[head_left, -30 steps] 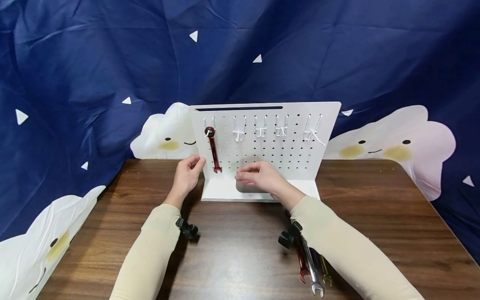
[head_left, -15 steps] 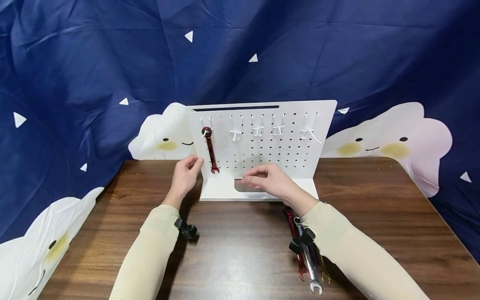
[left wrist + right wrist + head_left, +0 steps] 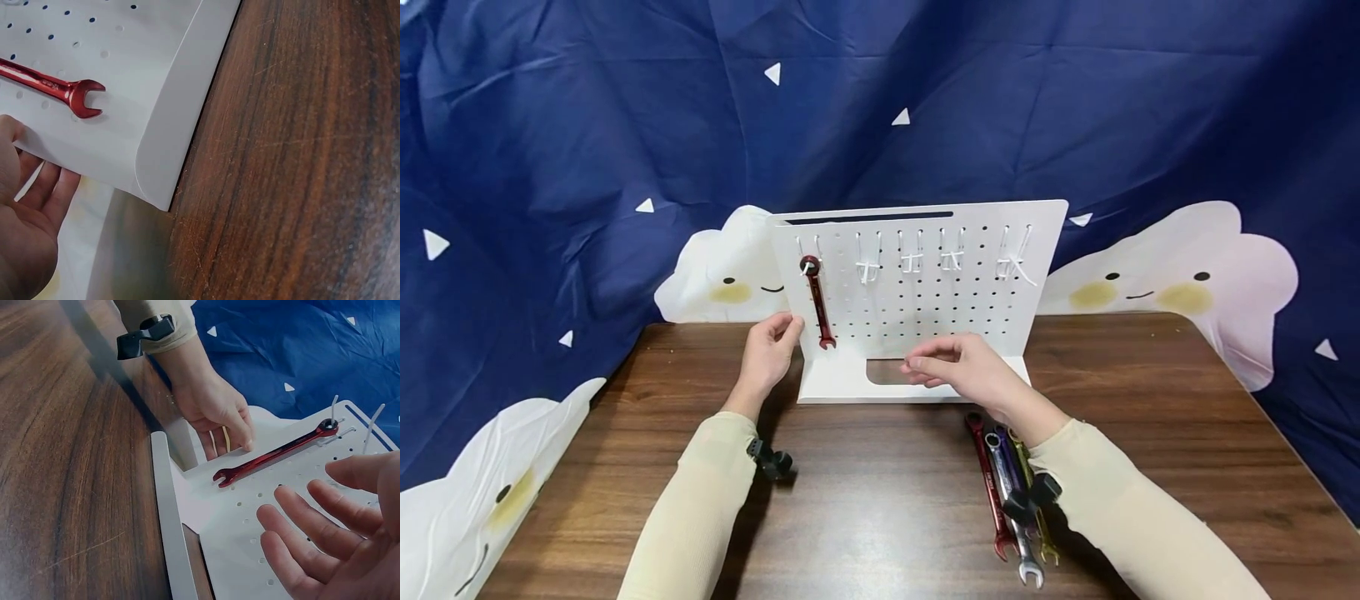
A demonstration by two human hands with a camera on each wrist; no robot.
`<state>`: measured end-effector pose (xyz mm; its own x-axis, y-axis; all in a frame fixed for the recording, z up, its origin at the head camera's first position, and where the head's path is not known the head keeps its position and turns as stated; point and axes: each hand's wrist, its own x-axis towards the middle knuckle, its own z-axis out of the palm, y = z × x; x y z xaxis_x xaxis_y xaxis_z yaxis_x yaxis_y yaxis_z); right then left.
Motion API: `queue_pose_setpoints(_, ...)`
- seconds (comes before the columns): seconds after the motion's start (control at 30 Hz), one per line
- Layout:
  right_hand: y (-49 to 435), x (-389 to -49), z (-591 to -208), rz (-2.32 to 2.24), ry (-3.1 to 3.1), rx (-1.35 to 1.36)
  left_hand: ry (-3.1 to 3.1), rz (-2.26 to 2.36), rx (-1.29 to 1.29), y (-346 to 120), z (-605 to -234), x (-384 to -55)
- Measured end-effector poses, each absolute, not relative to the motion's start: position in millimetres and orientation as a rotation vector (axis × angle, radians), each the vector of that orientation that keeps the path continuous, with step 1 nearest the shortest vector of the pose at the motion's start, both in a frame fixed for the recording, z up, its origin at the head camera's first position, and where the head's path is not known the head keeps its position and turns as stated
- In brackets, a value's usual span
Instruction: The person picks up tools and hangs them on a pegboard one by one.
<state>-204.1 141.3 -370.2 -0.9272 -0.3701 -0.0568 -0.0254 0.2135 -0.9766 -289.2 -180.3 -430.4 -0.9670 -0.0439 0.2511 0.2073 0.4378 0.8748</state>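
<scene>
"Wrench (image 3: 818,304): where is it?"

"On the board (image 3: 850,300), its ring end around the leftmost hook (image 3: 334,405), open end downward."

"And the hands?"

"Left hand (image 3: 767,354) pinches the board's left edge, thumb in front, fingers behind. Right hand (image 3: 973,367) is in front of the board, fingers loosely bent and spread, holding nothing."

"What else is around?"

"Four more hooks (image 3: 912,263) to the right. Loose wrenches (image 3: 987,479) lie bunched on the table (image 3: 865,500), before the board's right part: red, silver, purple, yellow."

"Anything in the way?"

"From the head view, the right wrist's camera (image 3: 1032,498) covers part of that bunch, and the right hand hides part of the base's cut-out (image 3: 883,372)."
</scene>
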Motion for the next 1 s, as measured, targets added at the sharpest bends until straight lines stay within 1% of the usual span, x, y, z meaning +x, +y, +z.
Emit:
queue_pose_setpoints(0.43, 161, -193, -373, -1.834, 2.208, -0.397, -2.388, -1.547, -0.206, -180, -434, -291)
queue_pose_setpoints(0.7, 174, -185, -373, -1.82, 2.227, -0.351, -2.449, -1.552, -0.144, -181, -432, -290)
queue_pose_setpoints(1.0, 186, -176, -372, -1.86, 2.221, -0.327, -2.455, -1.55, -0.146, -180, -431, -290)
